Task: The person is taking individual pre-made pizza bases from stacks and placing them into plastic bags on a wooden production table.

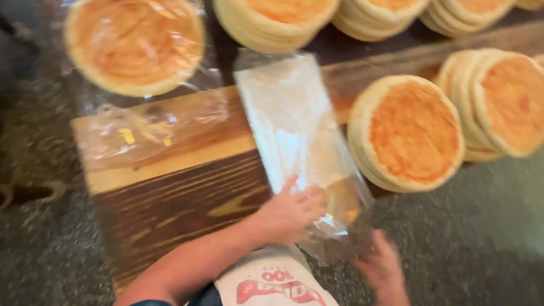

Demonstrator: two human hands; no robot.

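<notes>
A stack of clear plastic bags (289, 120) lies across a wooden board (176, 197). My left hand (290, 213) presses on the near end of the bags, fingers curled over the plastic. My right hand (379, 264) is just below and to the right, at the open bottom edge of a bag; motion blur hides its grip. A round flat bread with an orange top (134, 35) lies inside a clear bag at the upper left. Another stack of such breads (409, 134) leans right of the bags.
More stacks of round breads (273, 13) line the far side, with others leaning at the right (513, 103). A white apron with a red print (280, 290) hangs below my arms. The speckled dark counter (490, 245) spreads to the right.
</notes>
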